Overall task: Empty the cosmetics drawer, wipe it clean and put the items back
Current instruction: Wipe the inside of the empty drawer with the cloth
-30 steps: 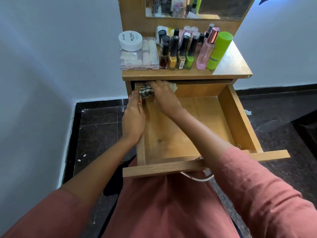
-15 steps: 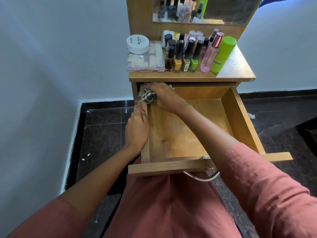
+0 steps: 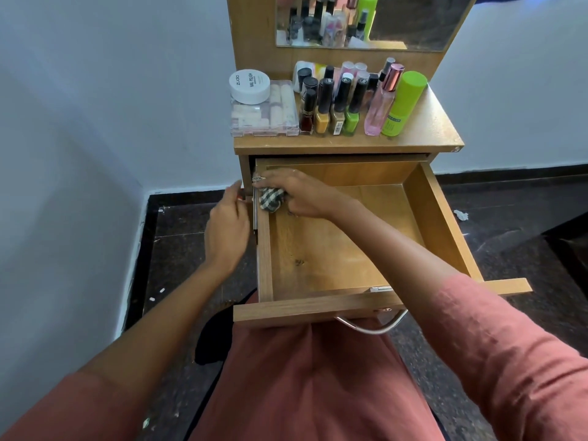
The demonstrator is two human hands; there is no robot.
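The wooden drawer (image 3: pixel 445 218) is pulled out and holds nothing but my right hand (image 3: pixel 302 192), which grips a bunched black-and-white checked cloth (image 3: pixel 270 198) against the inside of the left wall, near the back corner. My left hand (image 3: pixel 227 230) is outside the drawer's left wall, fingers relaxed, near the metal runner; contact with the drawer is unclear. The cosmetics stand on the dresser top (image 3: pixel 426 128): several nail polish bottles (image 3: pixel 331 106), a pink perfume bottle (image 3: pixel 380 103), a green bottle (image 3: pixel 402 103), a clear box (image 3: pixel 264 113) with a white jar (image 3: pixel 249 85) on it.
A mirror (image 3: pixel 397 20) rises behind the cosmetics. The drawer's metal handle (image 3: pixel 369 327) hangs over my lap. A white wall runs along the left. Dark tiled floor (image 3: pixel 178 249) with small scraps surrounds the dresser.
My right hand has drawn the cloth forward along the drawer's left wall from the back corner. My left hand has come off the wall's top edge and moved outward to the left.
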